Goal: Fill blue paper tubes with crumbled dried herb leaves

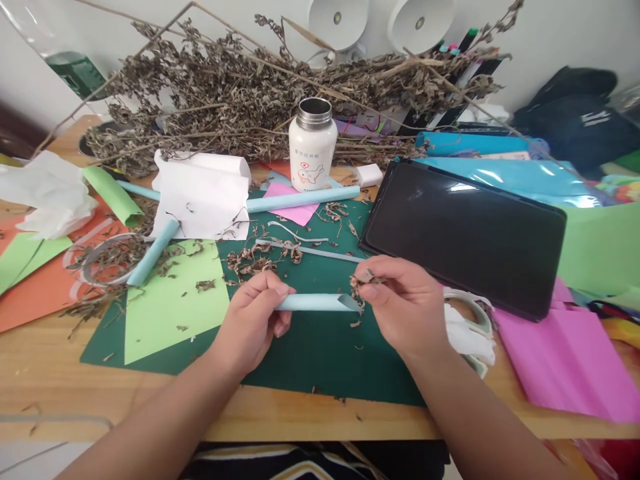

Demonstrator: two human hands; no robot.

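Observation:
My left hand is closed around one end of a light-blue rolled paper tube, which lies level above the green cutting mat. The tube's slanted open end faces right. Between the thumb and fingers of my right hand is a pinch of dried leaves, held right at that open end. A few crumbs hang below it. Behind the tube, loose dried leaves and a thin pale paper strip lie on the mat.
A white bottle without a lid stands behind the mat. To the right lies a black tablet beside pink paper. More blue tubes, white paper and green paper are at left. Dried branches fill the back.

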